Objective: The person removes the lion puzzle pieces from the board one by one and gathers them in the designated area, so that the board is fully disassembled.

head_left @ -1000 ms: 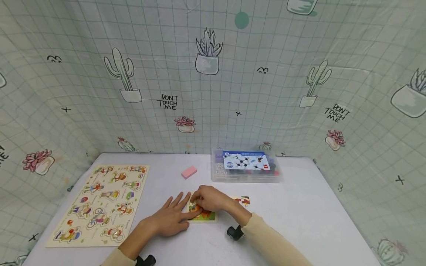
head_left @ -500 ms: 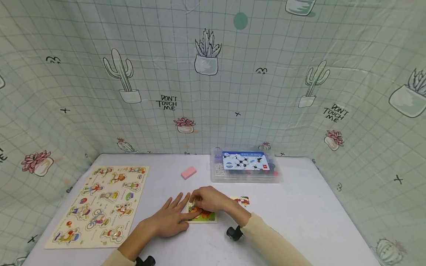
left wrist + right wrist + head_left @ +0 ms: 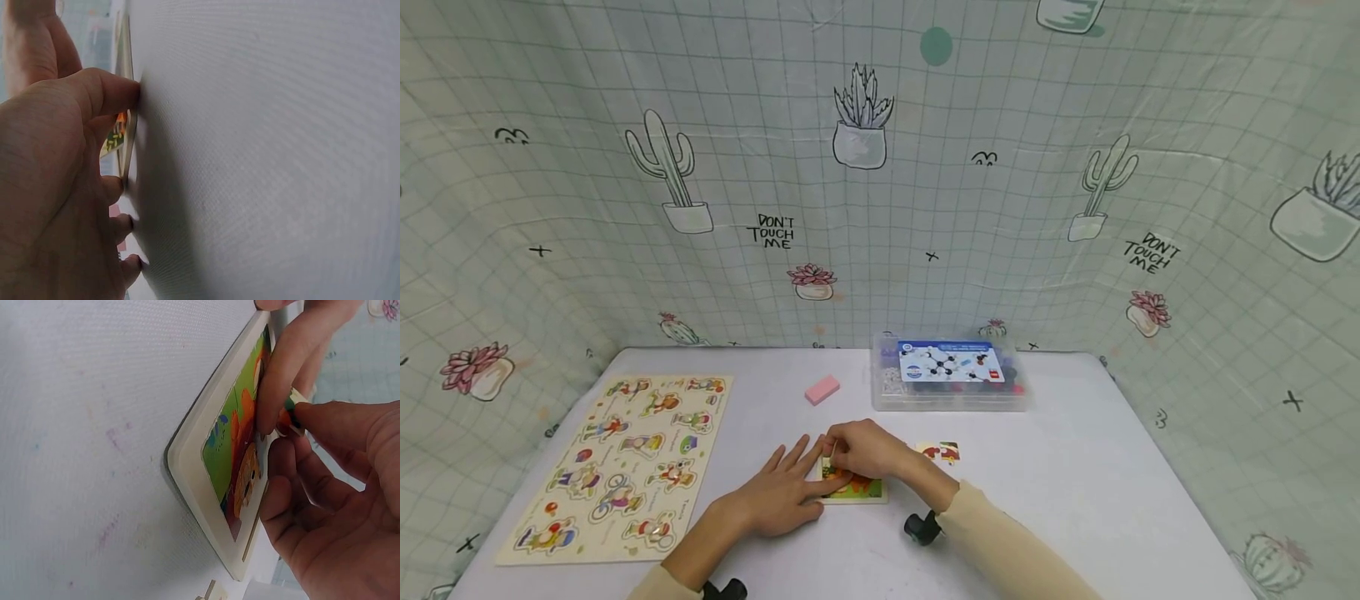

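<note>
A small framed jigsaw puzzle (image 3: 867,491) with a bright cartoon picture lies on the white table. My left hand (image 3: 778,498) is spread at its left side, and one straight finger lies across the picture. Over the puzzle's upper part, my right hand (image 3: 867,448) has thumb and fingers drawn together. The right wrist view shows it pinching a puzzle piece (image 3: 289,419), tilted up at the frame's far side and partly covered by fingers. Two loose puzzle pieces (image 3: 950,452) lie right of the frame, partly behind the right wrist.
A large cream puzzle board (image 3: 672,446) with cartoon figures fills the table's left side. A pink block (image 3: 822,390) lies behind the hands. A clear plastic box (image 3: 951,400) with a molecule label stands at the back, before the patterned cloth backdrop (image 3: 737,150).
The head view has shifted slightly, moving the scene a little to the left. Both hands stay at the puzzle in nearly the same pose; the right fingers move only slightly.
</note>
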### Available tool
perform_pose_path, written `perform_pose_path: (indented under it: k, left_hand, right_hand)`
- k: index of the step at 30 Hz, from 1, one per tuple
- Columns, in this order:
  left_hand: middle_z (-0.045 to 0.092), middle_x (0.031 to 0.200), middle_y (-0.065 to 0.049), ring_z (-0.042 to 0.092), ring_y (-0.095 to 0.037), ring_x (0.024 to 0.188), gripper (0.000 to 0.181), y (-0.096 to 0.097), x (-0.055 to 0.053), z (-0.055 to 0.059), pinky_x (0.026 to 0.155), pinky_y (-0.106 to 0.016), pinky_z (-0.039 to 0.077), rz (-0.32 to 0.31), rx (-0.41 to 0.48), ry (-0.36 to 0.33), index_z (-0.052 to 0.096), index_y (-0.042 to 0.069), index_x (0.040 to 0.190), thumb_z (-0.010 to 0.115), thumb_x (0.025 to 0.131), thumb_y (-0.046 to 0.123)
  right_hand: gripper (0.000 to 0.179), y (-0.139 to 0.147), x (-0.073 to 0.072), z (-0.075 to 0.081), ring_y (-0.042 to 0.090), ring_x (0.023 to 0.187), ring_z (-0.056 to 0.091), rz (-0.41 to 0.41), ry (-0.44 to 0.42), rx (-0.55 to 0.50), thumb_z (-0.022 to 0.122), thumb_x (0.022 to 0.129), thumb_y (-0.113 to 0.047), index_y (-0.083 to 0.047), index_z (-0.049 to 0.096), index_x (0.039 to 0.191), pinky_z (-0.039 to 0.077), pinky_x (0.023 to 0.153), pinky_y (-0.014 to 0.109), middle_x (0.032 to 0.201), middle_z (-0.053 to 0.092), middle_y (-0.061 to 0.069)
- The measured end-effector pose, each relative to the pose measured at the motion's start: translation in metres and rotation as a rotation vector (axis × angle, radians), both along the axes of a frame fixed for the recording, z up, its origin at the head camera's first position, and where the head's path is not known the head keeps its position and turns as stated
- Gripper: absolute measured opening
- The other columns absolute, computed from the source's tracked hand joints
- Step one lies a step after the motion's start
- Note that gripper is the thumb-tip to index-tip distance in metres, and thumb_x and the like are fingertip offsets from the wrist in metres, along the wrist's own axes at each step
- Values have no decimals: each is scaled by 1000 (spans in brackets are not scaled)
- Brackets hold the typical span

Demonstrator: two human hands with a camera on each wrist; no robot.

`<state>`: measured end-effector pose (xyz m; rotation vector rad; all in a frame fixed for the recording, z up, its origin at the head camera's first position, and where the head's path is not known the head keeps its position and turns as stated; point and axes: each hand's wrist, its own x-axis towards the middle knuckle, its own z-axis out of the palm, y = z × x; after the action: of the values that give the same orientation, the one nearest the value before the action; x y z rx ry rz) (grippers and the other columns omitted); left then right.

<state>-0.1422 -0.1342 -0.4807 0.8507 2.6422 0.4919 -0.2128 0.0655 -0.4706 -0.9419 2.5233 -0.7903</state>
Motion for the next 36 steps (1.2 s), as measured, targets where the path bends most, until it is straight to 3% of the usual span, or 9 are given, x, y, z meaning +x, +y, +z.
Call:
perform_pose_path:
  k: [7,17,26,36]
  left_hand:
    - [15,167,-16,8,-42,153,45,-1,0,2,117,-67,12,-4,5,6,53,34,147,47,103,33]
    - [15,167,-17,8,-43,153,45,-1,-1,2,116,-68,12,-8,17,17,52,34,148,46,103,33]
    - [12,168,-15,7,-42,153,44,-2,-1,-1,117,-67,12,-11,13,14,52,35,148,45,104,35]
    - [12,168,-14,7,-43,153,44,-1,0,0,117,-67,12,-6,8,10,51,36,148,46,104,37]
  right_hand:
    - [13,0,1,2,3,68,52,-4,-29,-7,63,93,-6,-14,69,101,45,66,18,79,62,-12]
    - [14,2,2,2,4,66,53,-3,-53,-8,64,93,-6,-15,68,102,46,63,18,80,61,-10]
    - [14,5,2,0,3,72,54,20,-7,-26,68,92,-7,-17,70,100,47,71,19,83,63,-13]
    - [13,11,-1,6,2,69,56,-27,-3,-91,66,94,-8,-15,71,103,47,64,20,85,67,-11]
